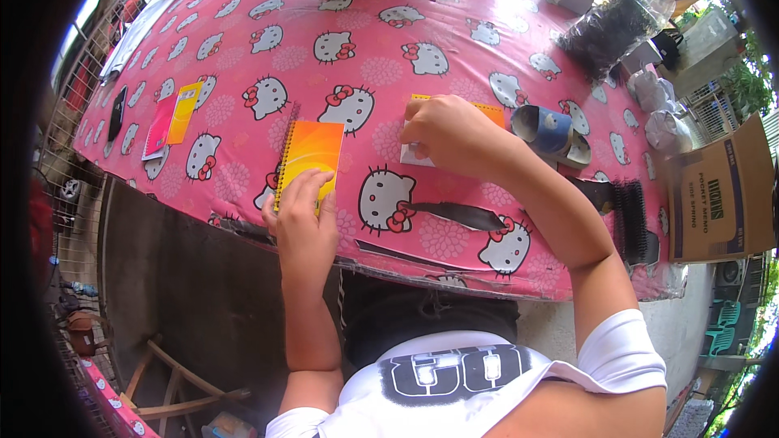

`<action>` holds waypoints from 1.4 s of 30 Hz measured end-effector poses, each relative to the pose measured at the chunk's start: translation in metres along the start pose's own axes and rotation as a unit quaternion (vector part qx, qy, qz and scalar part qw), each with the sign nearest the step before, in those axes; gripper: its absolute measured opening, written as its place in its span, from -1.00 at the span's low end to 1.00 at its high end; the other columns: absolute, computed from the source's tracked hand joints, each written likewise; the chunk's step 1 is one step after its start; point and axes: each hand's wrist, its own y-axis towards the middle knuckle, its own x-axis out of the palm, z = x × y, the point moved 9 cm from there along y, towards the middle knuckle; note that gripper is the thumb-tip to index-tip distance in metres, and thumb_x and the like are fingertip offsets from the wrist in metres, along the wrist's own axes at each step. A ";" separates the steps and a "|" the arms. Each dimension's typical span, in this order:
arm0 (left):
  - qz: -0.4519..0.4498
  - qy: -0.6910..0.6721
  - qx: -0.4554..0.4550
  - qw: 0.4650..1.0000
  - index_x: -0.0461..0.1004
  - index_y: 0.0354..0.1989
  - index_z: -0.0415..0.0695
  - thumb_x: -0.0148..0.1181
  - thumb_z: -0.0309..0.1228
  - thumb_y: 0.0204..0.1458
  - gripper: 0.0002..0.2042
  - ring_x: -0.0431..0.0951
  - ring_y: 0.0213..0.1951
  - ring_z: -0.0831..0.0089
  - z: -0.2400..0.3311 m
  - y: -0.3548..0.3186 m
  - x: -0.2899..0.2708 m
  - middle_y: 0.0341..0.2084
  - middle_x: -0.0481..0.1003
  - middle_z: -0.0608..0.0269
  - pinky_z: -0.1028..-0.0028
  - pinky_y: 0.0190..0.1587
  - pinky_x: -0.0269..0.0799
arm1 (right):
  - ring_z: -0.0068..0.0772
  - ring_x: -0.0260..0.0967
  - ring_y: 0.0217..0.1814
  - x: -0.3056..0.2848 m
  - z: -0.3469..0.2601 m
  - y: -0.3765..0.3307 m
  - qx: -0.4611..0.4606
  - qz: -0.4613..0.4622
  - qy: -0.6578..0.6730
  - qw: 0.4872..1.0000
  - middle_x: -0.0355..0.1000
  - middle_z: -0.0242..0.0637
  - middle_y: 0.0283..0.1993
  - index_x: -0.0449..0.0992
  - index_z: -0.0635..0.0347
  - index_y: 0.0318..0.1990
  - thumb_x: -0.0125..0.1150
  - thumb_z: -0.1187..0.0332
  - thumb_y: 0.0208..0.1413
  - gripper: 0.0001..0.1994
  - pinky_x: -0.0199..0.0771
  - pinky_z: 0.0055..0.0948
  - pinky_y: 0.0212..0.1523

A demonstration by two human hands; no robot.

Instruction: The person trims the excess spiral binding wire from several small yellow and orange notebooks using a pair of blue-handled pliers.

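A small orange-and-yellow spiral notebook [312, 146] lies on the table with its black coil along the left side. My left hand [302, 215] rests on its lower end, fingers stretched over the cover. Farther right, my right hand [454, 134] is closed above a second notebook [489, 113], whose yellow-orange edge shows beyond the hand. White paper [415, 156] peeks out below my bent right fingers. What those fingertips pinch is hidden.
Pink and yellow notebooks [185, 113] lie at the left, near a dark flat object [118, 113]. Right of my hand are a blue-banded round holder [540, 128] and black coils [630, 219]. A cardboard box [722, 191] stands at the right edge. The pink tablecloth [357, 61] has tears in front.
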 end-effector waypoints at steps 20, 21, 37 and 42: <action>-0.204 -0.680 -0.156 0.686 0.24 0.13 -0.20 0.08 -0.48 0.21 -0.67 0.55 -0.13 0.48 0.046 -0.020 0.066 -0.15 0.48 0.11 0.55 -0.13 0.49 | -0.05 0.48 -0.22 -0.036 0.004 -0.032 -0.046 0.185 0.043 0.981 0.52 -0.17 -0.18 0.53 0.25 -0.16 0.16 0.56 -0.08 -0.74 0.49 -0.22 -0.21; -0.201 -0.708 -0.174 0.654 0.23 0.14 -0.19 0.08 -0.47 0.21 -0.66 0.54 -0.13 0.48 0.046 -0.019 0.070 -0.14 0.48 0.11 0.54 -0.13 0.50 | -0.09 0.49 -0.20 -0.041 -0.019 -0.054 -0.053 0.247 -0.028 0.967 0.52 -0.19 -0.15 0.51 0.26 -0.11 0.16 0.55 -0.09 -0.69 0.50 -0.24 -0.22; -0.069 -0.301 0.194 0.931 0.39 0.00 -0.05 0.16 -0.67 0.02 -0.63 0.36 0.05 0.15 0.084 -0.038 0.053 0.07 0.28 0.04 0.23 0.15 0.25 | -0.51 0.27 -0.11 0.076 -0.004 -0.160 0.169 0.307 0.517 0.781 0.27 -0.31 -0.19 0.21 0.16 -0.18 0.04 0.80 0.03 -0.67 0.33 -0.55 -0.07; 0.010 -0.067 0.257 0.964 0.60 -0.19 0.00 0.34 -0.45 -0.07 -0.77 0.41 -0.08 0.25 0.145 -0.057 0.038 -0.07 0.49 0.29 0.01 0.26 -0.11 | -0.21 0.37 -0.12 0.065 -0.009 -0.171 0.153 0.292 0.354 0.875 0.36 -0.17 -0.20 0.33 0.23 -0.18 0.21 0.72 -0.09 -0.68 0.37 -0.39 -0.10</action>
